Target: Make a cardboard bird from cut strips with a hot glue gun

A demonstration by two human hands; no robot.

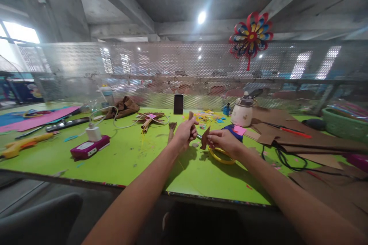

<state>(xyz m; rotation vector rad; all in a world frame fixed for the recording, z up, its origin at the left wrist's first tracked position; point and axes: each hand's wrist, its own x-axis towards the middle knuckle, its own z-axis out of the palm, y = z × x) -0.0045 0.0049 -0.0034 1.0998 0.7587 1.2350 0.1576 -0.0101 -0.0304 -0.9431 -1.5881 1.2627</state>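
Observation:
My left hand [186, 133] is closed round a narrow brown paper piece [191, 115], whose tip sticks up above the fingers. Just to its right, my right hand [222, 141] pinches a small brown paper piece [205, 139] with a pointed top. Under and beside my right hand lie scissors with a yellow handle [222, 157]; part of them is hidden. A frayed brown paper roll [171, 130] rests on the green table [129, 168] left of my left hand. Farther left is a brown paper shape with a rolled stem [147, 123].
A purple power strip [89, 147] with a white charger and a yellow glue gun [27, 144] are at left. A phone [178, 104] stands at the back. A white bottle [242, 111], brown paper sheets [304, 132], black cable and green basket [342, 122] are at right.

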